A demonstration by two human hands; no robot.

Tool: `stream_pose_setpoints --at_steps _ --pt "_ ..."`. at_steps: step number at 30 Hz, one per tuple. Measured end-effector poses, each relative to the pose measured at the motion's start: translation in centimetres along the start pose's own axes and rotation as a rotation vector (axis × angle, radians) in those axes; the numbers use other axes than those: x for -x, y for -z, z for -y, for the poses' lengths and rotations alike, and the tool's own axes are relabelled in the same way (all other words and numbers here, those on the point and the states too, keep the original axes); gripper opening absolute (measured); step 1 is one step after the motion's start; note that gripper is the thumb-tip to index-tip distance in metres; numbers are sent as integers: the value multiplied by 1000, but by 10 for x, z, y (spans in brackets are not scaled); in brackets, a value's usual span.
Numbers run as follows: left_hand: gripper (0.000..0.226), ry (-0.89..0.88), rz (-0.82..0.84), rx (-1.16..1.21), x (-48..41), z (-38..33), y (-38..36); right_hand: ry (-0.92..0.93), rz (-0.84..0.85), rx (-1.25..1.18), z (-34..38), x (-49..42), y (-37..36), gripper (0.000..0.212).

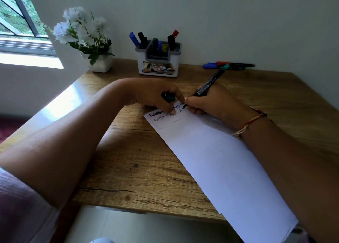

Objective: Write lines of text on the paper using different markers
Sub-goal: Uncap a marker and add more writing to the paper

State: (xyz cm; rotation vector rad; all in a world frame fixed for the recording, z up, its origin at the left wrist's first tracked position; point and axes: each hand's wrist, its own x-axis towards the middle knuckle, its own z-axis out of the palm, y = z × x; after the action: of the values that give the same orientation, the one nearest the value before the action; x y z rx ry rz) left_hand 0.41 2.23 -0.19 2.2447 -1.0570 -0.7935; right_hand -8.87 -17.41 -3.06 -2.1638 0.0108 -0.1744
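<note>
A long white sheet of paper (220, 162) lies slanted on the wooden desk (143, 169), with a few short lines of writing at its far end. My right hand (211, 103) grips a black marker with a green end (211, 82), its tip touching the paper beside the writing. My left hand (156, 96) presses fingertips on the paper's top edge and holds the dark green marker cap (169, 97) in its curled fingers.
A white and grey marker holder (158, 59) with several markers stands at the back by the wall. Blue, red and black markers (229, 65) lie at the back right. A white flower pot (100, 61) sits at the back left near the window.
</note>
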Motion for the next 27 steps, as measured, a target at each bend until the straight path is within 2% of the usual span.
stream_pose_setpoints --at_steps 27 --pt "37 -7 -7 -18 0 -1 0 -20 -18 21 4 2 1 14"
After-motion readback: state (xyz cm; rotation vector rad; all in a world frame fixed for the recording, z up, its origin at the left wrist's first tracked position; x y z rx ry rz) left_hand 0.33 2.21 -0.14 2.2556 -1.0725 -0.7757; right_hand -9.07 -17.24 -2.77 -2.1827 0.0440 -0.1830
